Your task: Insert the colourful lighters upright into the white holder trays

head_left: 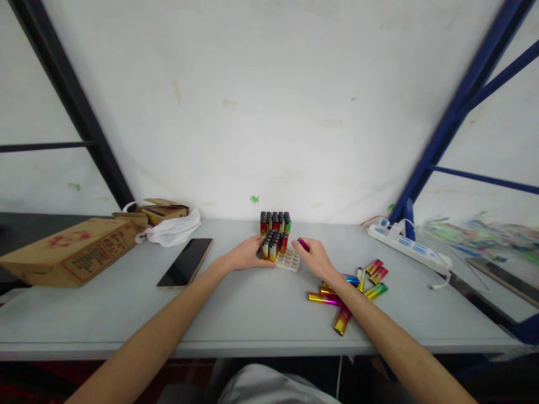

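Bare cells lie left of the held lighter

Worktable (252,320), against a white wall. Person seated, both forearms reaching forward. Right hand (315,257) closed narrow around what looks like a purple lighter (303,244); one end pokes out, the rest is hidden in the fingers. Its long axis slants, exposed end pointing left and away from the person. Whether it touches anything beyond the hand, I cannot tell.

Left hand (245,253) bent round the left side of a pale tray (288,260), holding it, thumb along the near edge. Upright lighters (272,251) fill the tray's left and far part; bare cells show at its near right, just left of the right hand and a little closer to the person. Right hand is the nearer to those cells.

Behind the tray, a block of upright lighters (275,224). Loose lighters (323,298) lie in a heap around and beneath the right forearm, axes every which way.
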Action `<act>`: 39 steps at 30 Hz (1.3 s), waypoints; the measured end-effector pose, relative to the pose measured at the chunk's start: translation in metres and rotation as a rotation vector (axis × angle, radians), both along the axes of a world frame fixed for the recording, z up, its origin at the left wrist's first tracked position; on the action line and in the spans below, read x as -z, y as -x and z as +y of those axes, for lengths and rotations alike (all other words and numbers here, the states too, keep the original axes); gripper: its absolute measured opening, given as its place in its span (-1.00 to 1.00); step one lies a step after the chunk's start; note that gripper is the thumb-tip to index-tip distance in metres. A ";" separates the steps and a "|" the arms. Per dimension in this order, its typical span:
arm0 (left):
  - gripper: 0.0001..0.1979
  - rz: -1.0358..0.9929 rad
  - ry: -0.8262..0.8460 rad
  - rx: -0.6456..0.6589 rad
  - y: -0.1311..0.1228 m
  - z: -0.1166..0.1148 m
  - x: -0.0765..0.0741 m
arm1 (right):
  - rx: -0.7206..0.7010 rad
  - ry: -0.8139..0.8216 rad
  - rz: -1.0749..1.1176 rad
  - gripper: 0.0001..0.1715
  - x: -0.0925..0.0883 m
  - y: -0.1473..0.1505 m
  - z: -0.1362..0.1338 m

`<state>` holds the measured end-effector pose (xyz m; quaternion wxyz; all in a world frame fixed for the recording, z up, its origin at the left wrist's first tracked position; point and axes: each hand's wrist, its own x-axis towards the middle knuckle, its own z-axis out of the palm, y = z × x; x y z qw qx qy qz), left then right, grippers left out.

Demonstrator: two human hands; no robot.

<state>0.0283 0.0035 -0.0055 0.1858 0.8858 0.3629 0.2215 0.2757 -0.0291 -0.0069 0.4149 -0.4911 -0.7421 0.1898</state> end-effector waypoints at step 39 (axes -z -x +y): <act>-0.28 0.007 -0.017 -0.057 0.002 0.000 0.003 | -0.065 -0.136 -0.602 -0.72 0.000 0.013 0.010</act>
